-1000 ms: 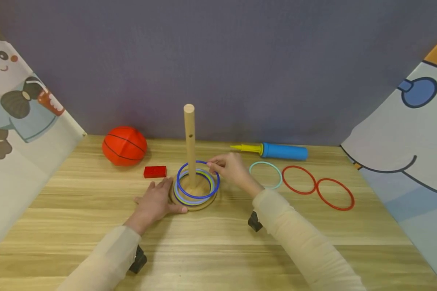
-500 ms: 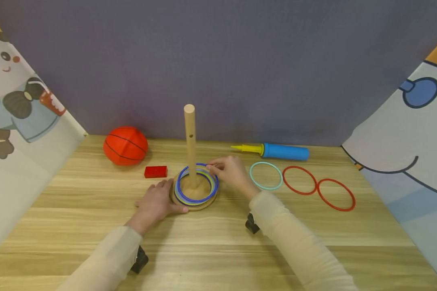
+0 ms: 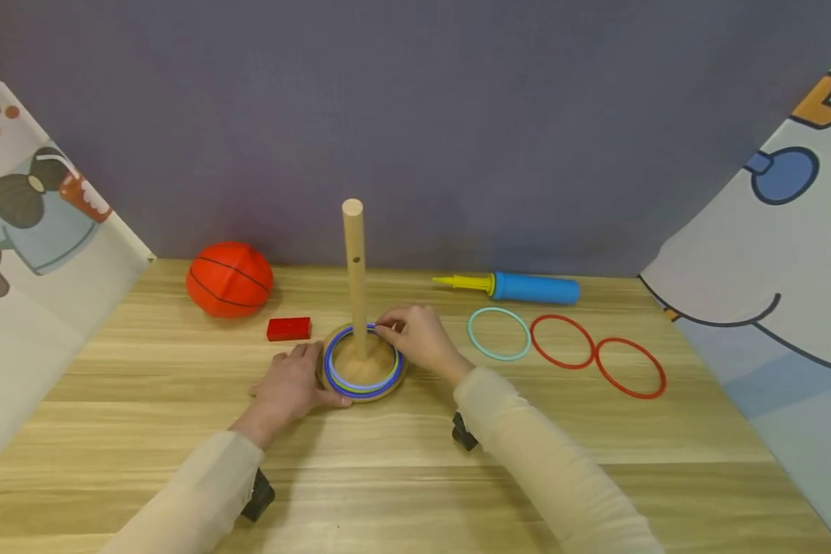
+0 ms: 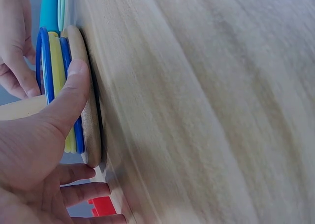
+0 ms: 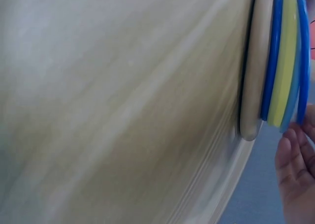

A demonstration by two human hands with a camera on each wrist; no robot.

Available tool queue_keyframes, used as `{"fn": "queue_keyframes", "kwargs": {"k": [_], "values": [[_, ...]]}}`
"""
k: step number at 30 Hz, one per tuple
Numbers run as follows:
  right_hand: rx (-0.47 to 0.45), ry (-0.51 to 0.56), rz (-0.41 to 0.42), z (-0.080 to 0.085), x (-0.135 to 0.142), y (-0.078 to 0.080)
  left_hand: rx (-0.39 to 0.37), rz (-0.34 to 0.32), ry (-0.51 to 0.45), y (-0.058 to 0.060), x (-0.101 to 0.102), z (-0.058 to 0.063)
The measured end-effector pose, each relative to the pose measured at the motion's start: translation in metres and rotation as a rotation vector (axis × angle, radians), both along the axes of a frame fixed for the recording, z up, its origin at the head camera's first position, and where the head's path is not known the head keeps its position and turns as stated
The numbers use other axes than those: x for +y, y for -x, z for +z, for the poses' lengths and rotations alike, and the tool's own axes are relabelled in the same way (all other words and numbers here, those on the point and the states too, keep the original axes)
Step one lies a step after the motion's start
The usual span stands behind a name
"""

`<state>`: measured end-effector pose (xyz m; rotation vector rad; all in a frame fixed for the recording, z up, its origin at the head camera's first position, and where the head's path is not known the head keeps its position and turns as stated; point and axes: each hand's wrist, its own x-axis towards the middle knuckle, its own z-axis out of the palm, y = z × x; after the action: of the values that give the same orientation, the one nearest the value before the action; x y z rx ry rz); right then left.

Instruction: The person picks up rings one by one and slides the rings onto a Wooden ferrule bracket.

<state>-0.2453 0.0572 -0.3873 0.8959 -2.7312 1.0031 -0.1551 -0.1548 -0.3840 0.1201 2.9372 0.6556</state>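
Observation:
A wooden post rises from a round wooden base. My right hand pinches the far right side of a blue ring that encircles the post, low over the base. Beneath it, in the right wrist view, lie a light blue ring, yellow rings and another blue ring. My left hand rests against the base's left edge, fingers spread. Its extended thumb touches the front rim in the left wrist view.
A red basketball and a red block are at the left. To the right lie a mint ring, two red rings and a blue and yellow hand pump. A grey wall stands behind.
My right hand has lowered the blue ring from a tilt above the others to nearly flat over the stack. My left hand has stayed at the base.

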Motion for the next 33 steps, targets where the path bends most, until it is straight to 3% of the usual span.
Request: {"fn": "queue_keyframes", "kwargs": {"k": [4, 13, 22, 33], "values": [[-0.006, -0.008, -0.023, -0.0021, -0.0014, 0.0019, 0.007, -0.014, 0.005, 0.0006, 0.0002, 0.0007], [-0.080, 0.034, -0.068, -0.0079, -0.0021, 0.0081, -0.051, 0.029, -0.007, 0.0005, 0.0005, 0.0019], [-0.138, 0.014, -0.070, -0.0057, -0.0028, 0.0066, -0.060, 0.035, -0.003, 0.0003, 0.0000, 0.0015], [-0.118, -0.019, -0.114, -0.0065, -0.0083, 0.0097, -0.043, 0.024, -0.004, -0.0007, -0.0004, -0.0012]]}}
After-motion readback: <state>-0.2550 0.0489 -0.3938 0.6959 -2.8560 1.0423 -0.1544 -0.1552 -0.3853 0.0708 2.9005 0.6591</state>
